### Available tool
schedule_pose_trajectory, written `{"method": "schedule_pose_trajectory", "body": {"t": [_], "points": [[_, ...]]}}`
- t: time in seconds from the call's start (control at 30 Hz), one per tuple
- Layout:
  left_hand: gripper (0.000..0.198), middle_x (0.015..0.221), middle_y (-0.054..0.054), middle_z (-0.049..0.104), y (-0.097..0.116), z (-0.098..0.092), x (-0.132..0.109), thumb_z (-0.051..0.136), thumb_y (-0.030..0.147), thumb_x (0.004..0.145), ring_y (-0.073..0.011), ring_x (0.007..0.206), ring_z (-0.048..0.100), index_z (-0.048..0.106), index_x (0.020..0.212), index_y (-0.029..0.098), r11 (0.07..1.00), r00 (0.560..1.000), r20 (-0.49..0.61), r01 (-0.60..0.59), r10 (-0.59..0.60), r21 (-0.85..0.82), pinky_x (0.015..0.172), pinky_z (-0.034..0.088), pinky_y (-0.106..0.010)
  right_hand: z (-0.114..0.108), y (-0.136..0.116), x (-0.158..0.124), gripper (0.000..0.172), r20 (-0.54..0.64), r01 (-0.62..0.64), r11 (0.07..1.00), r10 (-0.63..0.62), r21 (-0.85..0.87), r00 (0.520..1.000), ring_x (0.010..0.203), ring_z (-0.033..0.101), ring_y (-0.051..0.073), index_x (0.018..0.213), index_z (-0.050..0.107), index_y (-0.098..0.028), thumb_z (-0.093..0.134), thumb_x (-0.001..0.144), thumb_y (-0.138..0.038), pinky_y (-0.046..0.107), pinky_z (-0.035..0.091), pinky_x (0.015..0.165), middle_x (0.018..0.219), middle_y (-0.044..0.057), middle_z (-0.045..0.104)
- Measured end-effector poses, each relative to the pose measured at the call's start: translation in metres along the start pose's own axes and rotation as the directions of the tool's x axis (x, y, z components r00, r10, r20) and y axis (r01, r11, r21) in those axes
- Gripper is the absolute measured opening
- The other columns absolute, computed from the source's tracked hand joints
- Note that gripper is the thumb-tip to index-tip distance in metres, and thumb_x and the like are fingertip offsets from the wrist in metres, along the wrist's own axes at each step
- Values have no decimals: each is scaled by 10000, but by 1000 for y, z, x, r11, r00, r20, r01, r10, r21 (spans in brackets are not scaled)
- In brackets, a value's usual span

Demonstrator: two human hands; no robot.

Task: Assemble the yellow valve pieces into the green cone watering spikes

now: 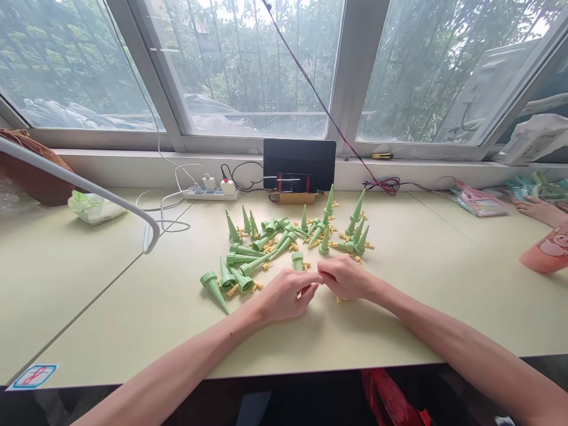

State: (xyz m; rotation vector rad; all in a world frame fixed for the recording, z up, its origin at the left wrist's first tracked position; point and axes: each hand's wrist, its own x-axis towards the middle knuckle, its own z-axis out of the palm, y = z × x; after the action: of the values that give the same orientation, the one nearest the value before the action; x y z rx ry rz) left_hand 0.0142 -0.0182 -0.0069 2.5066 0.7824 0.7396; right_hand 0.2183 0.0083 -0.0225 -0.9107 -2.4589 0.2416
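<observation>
Several green cones with yellow nozzles lie and stand in a loose group on the table, one long cone (214, 291) at its near left edge. My left hand (290, 294) and my right hand (344, 277) meet at the fingertips just in front of the group. Both have curled, closed fingers, and whatever is between them is hidden. A short green cone (297, 260) sits just beyond my left hand. Under my right hand a small yellow piece (339, 300) shows on the tabletop.
Behind the cones a phone (294, 183) leans before a black tablet (299, 160). A power strip (210, 193) with cables is at the back left. On the right are a pink cup (546, 251) and another person's hand (539, 210).
</observation>
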Motion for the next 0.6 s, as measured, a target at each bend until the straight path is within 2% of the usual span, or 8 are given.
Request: {"method": "schedule_pose_trajectory", "body": {"t": [0.17,0.33,0.43,0.6], "points": [[262,606,0,570,0,1,0,424,218,918,-113,515,430,680,971,194,999,1000,-10,-3,4,38,572,355,-234,-6,5,0,389,-8,18,996,-18,-93,1000,476,172,103,558,377,-191,419,939,-254,272,165,502,491,-50,299],[286,676,-10,621,-6,4,0,399,214,945,-110,518,465,661,1058,202,996,996,-80,48,-41,81,581,356,-235,-21,17,1,485,-102,-9,990,-5,-139,995,482,159,106,530,315,-191,454,961,-367,278,160,508,486,-49,257],[318,713,-18,621,-11,3,0,359,167,947,-116,559,492,624,1122,184,998,995,-91,39,-33,58,606,377,-231,-33,24,2,467,-201,-64,976,21,-207,979,478,169,106,545,290,-194,411,975,-330,278,160,505,492,-46,264],[447,639,21,516,-19,4,0,319,14,833,-114,578,485,548,1189,161,1000,992,-124,-11,14,28,607,388,-210,-49,32,3,461,-259,-41,976,-17,-214,966,482,187,102,548,278,-202,379,984,-315,258,191,491,497,-51,259]]}}
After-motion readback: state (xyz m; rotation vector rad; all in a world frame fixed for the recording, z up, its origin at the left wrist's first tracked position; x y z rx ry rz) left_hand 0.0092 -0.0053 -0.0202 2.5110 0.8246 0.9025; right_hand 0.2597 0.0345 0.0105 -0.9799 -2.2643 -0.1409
